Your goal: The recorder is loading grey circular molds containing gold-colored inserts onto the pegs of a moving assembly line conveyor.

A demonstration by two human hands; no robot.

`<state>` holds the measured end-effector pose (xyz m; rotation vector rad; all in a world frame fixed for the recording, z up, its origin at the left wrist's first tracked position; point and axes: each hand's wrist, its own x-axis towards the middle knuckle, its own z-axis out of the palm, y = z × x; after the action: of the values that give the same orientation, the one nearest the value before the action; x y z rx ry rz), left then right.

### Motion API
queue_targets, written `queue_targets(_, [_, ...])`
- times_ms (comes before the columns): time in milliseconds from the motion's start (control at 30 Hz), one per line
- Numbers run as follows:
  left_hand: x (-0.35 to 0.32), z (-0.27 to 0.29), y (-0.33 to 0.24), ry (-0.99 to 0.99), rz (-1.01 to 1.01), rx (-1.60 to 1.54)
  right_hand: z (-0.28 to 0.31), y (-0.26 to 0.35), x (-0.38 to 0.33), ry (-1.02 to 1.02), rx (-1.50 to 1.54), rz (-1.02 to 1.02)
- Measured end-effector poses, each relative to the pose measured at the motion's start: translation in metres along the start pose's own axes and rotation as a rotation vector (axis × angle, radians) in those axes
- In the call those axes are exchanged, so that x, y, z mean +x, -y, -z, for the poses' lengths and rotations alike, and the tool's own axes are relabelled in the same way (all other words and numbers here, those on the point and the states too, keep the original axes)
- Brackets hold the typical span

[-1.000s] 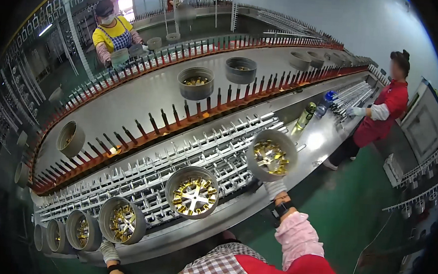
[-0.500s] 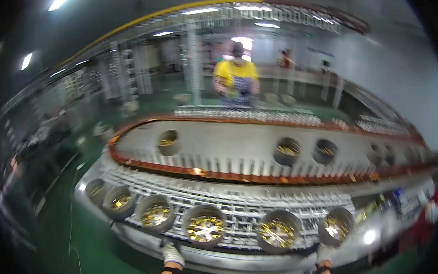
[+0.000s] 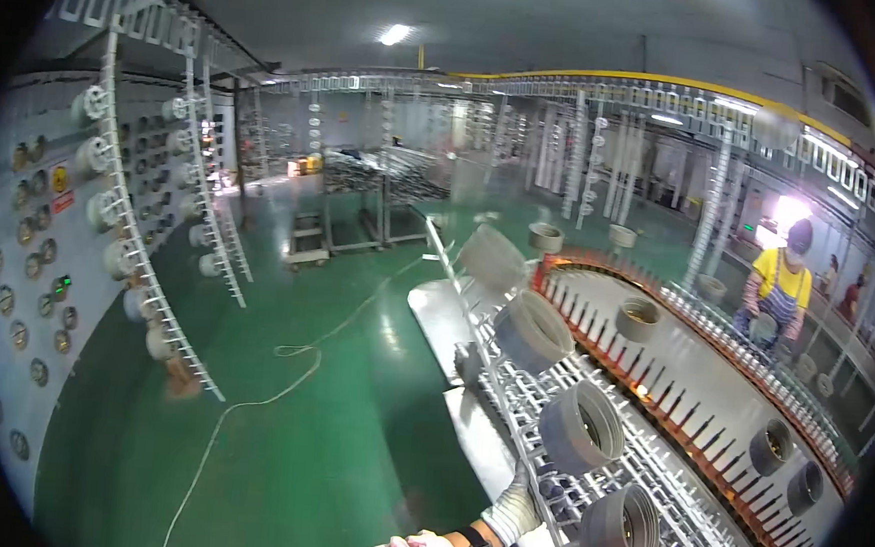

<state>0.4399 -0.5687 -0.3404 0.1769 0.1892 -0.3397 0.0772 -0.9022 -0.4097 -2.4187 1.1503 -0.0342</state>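
Note:
A long white metal rack (image 3: 506,398) slants up from the lower right, its far end raised off the bench. Grey round cups (image 3: 582,428) are fixed along it, tilted, with gold glints inside the nearest one (image 3: 627,531). My left hand (image 3: 513,509), in a whitish glove with a black band at the wrist and a pink sleeve, closes round the rack's near edge beside these cups. Its fingertips are partly hidden behind the rack. My right hand is out of sight.
More white racks (image 3: 702,530) lie on the bench to the right, beside a looping conveyor track (image 3: 649,422) with upright pins. Racks of round parts (image 3: 125,224) hang at the left. A cable (image 3: 249,402) crosses the green floor. A person in yellow (image 3: 780,279) stands beyond the track.
The view has swung left. The cup-bearing rack, level in front of me before, is now raised and tilted at its far end. My right hand has left the view.

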Motion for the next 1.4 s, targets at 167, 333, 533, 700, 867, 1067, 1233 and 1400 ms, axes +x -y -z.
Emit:
queue_targets(167, [-0.117,-0.034,-0.020,0.123,-0.114,0.034,-0.082,-0.018,0.002,0.333,0.318,0.224])
queue_targets(333, [-0.261,-0.049,-0.003,-0.019,-0.393,0.222,-0.128,-0.042,-0.005,0.585,0.461,0.294])
queue_targets(533, [-0.367,-0.049,-0.014,-0.253,-0.790,0.239,-0.150,-0.069,-0.014,0.777,0.532,0.299])
queue_targets(700, [-0.446,-0.018,-0.094,-0.473,-1.285,0.360,-0.161,-0.084,-0.012,0.870,0.559,0.292])
queue_targets(867, [-0.522,-0.048,-0.180,-0.579,-1.712,0.360,-0.202,-0.126,0.015,1.008,0.801,0.305])
queue_targets(1067, [-0.644,-0.089,-0.310,-0.998,-2.042,0.807,-0.197,-0.082,-0.001,0.937,0.688,0.442])
queue_targets(1233, [-0.672,-0.180,-0.342,-1.128,-2.257,1.120,-0.204,-0.012,-0.037,0.849,0.725,0.431])
queue_targets(1400, [-0.663,-0.199,-0.350,-0.932,-2.323,1.211,-0.221,0.080,-0.091,0.951,0.704,0.368])
